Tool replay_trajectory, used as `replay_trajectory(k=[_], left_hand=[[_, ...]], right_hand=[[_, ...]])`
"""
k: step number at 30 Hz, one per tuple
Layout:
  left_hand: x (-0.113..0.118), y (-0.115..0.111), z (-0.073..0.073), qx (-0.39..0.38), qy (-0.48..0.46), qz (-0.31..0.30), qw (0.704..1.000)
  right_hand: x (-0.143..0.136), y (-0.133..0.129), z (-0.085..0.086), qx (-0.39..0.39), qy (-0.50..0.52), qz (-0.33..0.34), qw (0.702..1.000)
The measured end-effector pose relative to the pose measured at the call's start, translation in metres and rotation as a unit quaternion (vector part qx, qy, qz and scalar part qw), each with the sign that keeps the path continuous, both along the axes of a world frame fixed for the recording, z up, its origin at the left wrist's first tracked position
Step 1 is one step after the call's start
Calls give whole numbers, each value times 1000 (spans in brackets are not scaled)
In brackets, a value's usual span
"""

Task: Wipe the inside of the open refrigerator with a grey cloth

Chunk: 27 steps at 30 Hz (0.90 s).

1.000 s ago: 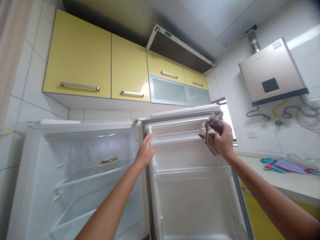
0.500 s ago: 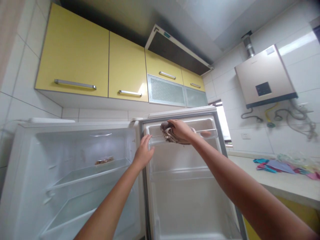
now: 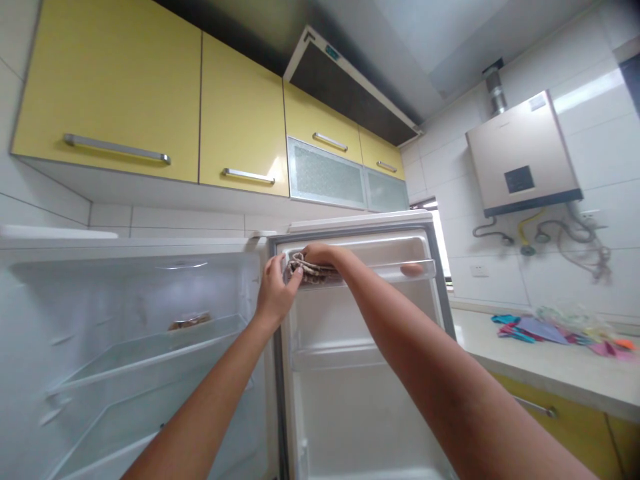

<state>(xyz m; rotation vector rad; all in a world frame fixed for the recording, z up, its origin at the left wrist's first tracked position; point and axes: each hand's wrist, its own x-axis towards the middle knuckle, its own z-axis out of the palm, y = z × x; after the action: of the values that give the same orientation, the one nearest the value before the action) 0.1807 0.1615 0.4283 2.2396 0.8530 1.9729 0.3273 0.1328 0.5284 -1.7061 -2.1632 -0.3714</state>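
Observation:
A crumpled brown and beige cloth (image 3: 313, 270) lies in the left part of the top shelf (image 3: 385, 272) on the inside of the open fridge door (image 3: 345, 413). My right hand (image 3: 321, 255) is closed on this cloth, its fingers dipping behind the shelf's front edge. At the shelf's left end, my left hand (image 3: 276, 293) has its thumb and fingers apart, with the thumb beside the cloth. An egg-like brown object (image 3: 411, 269) sits at the right of the same shelf.
The open fridge (image 3: 125, 280) stands at left, a packet (image 3: 190, 321) on its upper shelf. Yellow cabinets (image 3: 240, 113) hang above. At right are a water heater (image 3: 523, 157) and a counter (image 3: 550, 363) with colourful cloths (image 3: 540, 330) and clear plastic.
My right hand and the cloth have moved left along the door shelf, close to my left hand. The view has shifted slightly right.

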Motion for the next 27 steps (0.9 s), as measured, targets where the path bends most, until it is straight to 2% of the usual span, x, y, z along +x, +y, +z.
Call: replay_trajectory(k=[3, 6, 8, 10, 11, 13, 16, 19, 22, 24, 27], left_hand=[[2, -3, 21, 23, 16, 3, 1000], [7, -4, 45, 17, 130, -7, 991], [12, -5, 60, 4, 254, -26, 967], [19, -7, 76, 16, 366, -14, 930], [23, -7, 84, 24, 406, -2, 913], [32, -7, 100, 9, 454, 1, 891], [45, -8, 118, -94, 485, -40, 869], [51, -12, 122, -156, 526, -43, 835], [45, -21, 114, -127, 589, -43, 797], [36, -26, 108, -93, 596, -44, 796], [22, -24, 101, -69, 571, -44, 817]], right_hand=[[7, -10, -2, 45, -9, -9, 999], [39, -37, -19, 121, -5, -50, 991], [71, -58, -43, 164, 6, -92, 982], [107, -75, -73, 210, 13, -118, 970], [125, -82, -88, 270, 8, -118, 956], [158, -91, -117, 379, -4, -107, 919], [195, -94, -145, 475, 2, -110, 873], [211, -92, -154, 495, 36, -73, 865], [212, -87, -155, 500, 82, -28, 862], [209, -86, -155, 505, 103, -14, 857], [206, -85, -157, 511, 130, 9, 849]])
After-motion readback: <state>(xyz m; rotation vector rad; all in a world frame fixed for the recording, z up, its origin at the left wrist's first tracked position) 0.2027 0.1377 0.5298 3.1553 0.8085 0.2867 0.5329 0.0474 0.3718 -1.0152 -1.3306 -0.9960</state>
